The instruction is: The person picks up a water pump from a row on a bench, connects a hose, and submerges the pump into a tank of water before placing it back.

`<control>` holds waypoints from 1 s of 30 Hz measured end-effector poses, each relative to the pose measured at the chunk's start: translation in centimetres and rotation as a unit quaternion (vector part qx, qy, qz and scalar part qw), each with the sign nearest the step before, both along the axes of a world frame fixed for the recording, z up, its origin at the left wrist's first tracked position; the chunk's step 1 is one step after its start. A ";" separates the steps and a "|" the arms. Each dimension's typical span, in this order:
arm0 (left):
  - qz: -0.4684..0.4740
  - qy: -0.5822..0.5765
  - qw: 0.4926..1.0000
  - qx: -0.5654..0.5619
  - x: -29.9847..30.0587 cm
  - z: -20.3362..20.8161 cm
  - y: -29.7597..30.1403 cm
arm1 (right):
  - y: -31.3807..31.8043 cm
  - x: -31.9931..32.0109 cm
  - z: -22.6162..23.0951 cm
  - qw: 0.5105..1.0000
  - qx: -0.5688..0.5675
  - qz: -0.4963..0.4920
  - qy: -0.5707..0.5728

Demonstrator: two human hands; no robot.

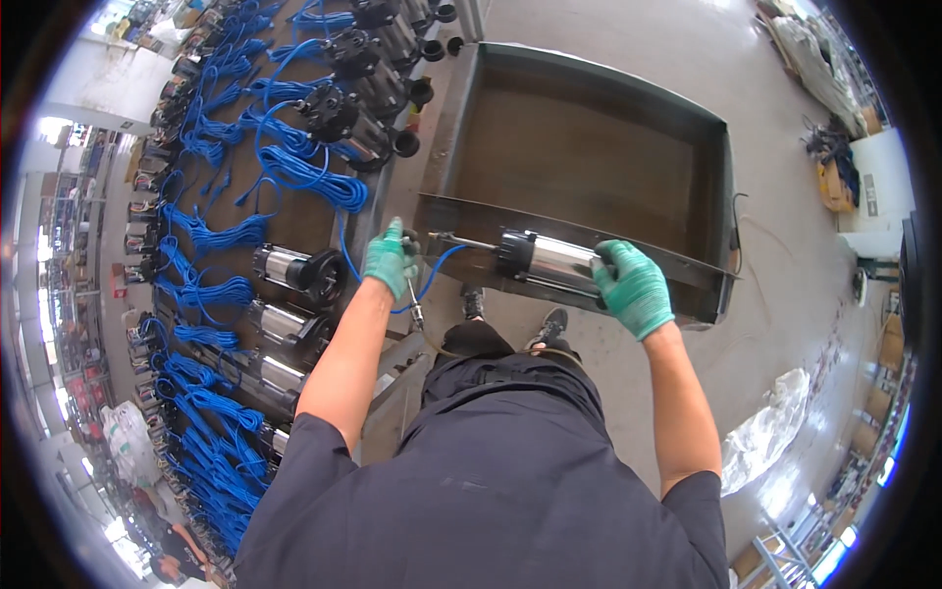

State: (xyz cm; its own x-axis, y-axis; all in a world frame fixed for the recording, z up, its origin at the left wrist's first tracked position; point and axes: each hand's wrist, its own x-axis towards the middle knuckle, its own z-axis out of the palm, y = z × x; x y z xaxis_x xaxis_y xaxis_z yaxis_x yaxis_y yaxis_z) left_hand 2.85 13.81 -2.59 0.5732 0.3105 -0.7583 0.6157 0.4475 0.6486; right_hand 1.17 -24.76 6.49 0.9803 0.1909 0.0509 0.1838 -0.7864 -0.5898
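The head view looks down on a person standing at the near rim of a big metal trough (589,128), with a steel pump (549,263) laid on its side along that rim so the edge carries its weight. The right hand (633,287), in a green glove, is closed over the right end of the pump, which seems meant to keep the round body from rolling. The left hand (391,257), also gloved in green, is curled shut around a thin metal tool (416,312) whose tip hangs downward, close to the pump's black left end; a blue hose (432,270) loops between that hand and the pump. To the left, a long surface (294,211) holds rows of similar pumps (294,270) with coiled blue cables (314,177), lined up side by side so each stays within reach. The person's shoes (510,316) show on the floor (785,324) just below the trough.
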 end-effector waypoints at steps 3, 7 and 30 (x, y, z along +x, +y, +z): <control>-0.076 0.011 0.997 -0.011 1.1 -1.2 0.4 | -0.2 0.8 -1.5 0.999 -0.031 0.011 0.024; -0.145 0.025 0.989 0.018 2.4 -0.8 -0.2 | 0.4 0.9 -1.9 0.999 0.008 -0.031 0.002; -0.274 0.031 0.959 0.061 3.4 -1.3 -0.8 | 1.5 1.1 -2.1 0.997 0.004 -0.066 -0.045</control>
